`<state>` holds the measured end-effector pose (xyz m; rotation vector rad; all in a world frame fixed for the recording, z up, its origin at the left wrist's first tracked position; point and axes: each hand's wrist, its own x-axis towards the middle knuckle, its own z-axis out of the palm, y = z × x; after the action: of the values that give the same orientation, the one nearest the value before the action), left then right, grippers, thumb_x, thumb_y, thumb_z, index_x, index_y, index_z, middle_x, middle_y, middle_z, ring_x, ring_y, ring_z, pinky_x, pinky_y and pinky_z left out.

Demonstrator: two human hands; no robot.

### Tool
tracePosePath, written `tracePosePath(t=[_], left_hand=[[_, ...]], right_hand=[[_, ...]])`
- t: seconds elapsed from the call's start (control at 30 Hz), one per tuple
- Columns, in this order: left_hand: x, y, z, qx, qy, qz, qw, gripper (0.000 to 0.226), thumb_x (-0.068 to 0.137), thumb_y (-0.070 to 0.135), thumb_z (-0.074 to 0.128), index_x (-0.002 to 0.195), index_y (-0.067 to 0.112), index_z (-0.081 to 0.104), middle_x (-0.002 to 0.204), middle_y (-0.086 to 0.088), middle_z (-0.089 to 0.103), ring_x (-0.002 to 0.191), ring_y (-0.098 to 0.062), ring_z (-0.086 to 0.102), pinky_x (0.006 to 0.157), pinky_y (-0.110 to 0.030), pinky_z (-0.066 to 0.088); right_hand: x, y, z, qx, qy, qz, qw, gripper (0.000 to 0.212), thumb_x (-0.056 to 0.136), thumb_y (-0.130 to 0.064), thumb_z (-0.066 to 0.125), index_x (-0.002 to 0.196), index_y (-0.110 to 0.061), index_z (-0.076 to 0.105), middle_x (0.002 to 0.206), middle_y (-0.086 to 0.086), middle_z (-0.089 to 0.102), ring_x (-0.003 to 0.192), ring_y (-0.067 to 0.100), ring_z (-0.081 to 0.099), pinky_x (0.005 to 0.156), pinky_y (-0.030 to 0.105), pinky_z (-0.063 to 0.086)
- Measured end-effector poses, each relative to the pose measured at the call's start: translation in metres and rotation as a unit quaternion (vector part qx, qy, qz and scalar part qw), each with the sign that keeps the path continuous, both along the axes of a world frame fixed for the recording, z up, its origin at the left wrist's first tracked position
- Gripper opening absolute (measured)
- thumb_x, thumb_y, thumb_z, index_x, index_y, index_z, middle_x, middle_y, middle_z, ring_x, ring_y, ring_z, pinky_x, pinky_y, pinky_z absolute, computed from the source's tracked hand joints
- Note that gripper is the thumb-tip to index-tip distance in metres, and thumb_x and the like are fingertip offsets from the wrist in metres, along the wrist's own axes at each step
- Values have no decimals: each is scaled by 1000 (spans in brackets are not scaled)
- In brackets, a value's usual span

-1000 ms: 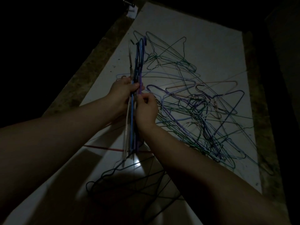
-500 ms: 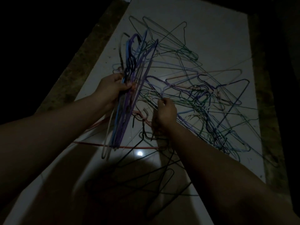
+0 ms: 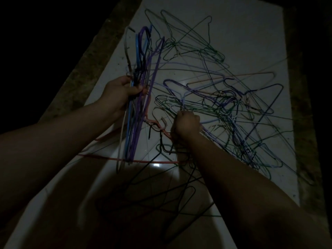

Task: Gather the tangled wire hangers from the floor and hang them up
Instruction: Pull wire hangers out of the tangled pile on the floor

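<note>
Head view: my left hand (image 3: 122, 92) is clamped round a bundle (image 3: 132, 133) of aligned hangers, held upright at the left, I judge to keep them clear of the pile (image 3: 224, 105). My right hand (image 3: 186, 124) is fisted on wires at the pile's near edge, probably to work one loose. The pile sprawls across a pale, glossy floor (image 3: 242, 33); a red hanger (image 3: 125, 159) lies nearer. Rough dark strips (image 3: 86, 69) flank the floor, and the room is dark.
</note>
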<state>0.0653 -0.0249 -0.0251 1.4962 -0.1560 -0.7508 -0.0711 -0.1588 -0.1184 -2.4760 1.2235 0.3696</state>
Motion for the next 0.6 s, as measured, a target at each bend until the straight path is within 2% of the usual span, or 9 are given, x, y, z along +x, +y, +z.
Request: tracePosePath(t=[0.03,0.1,0.17,0.23,0.3,0.4,0.5,0.6], left_hand=[[0,0,0,2,0,-2,1000,22,87,-7,54,106,3,58,65,8,71,66,-5,68,68,-17,55],[-1,1,1,1,2,-3,1000,18,87,-7,54,97,6,59,64,8,70,65,-4,68,68,-17,55],[0,1,3,-1,4,-2,1000,18,87,-8,53,92,8,59,62,8,70,65,-4,67,69,-17,55],[1,2,3,-2,0,-5,1000,20,87,-8,53,103,2,58,62,8,70,65,-5,67,72,-19,56],[1,3,3,-2,0,-10,1000,30,88,-7,53,118,-5,52,67,6,70,65,-5,67,73,-19,56],[2,5,5,9,-6,-11,1000,40,88,-5,54,127,-10,46,84,-3,66,67,-5,68,67,-17,53],[1,6,6,10,-16,-6,1000,31,89,-5,53,120,-5,52,83,-1,64,67,-4,68,67,-16,53],[0,7,6,3,-22,2,1000,24,89,-6,52,112,4,54,77,2,66,67,-4,67,72,-19,55]], right_hand=[[0,2,2,-11,5,-1,1000,35,94,-19,46,128,-12,46,131,14,43,121,33,38,95,45,36],[-1,3,4,-8,-64,-60,996,32,99,-23,40,128,-15,49,132,11,46,122,33,39,96,44,35],[-2,2,5,78,-184,-168,965,29,101,-28,36,122,-17,52,121,11,58,115,33,48,93,40,38],[-4,-2,6,148,-243,-212,935,28,101,-27,38,119,-12,53,115,13,62,108,32,55,85,33,43],[-6,-7,9,146,-206,-184,950,29,100,-22,40,118,-6,57,114,15,63,105,31,57,78,28,40],[-8,-10,7,102,-132,-137,976,28,98,-17,44,110,-2,65,107,20,66,98,33,61,77,32,46],[-11,-9,5,80,-130,-138,978,24,97,-17,48,102,-1,66,99,17,67,91,31,62,73,31,47],[-14,-3,6,56,-177,-130,974,28,98,-19,45,73,-15,57,72,7,57,69,25,55,58,27,36]])
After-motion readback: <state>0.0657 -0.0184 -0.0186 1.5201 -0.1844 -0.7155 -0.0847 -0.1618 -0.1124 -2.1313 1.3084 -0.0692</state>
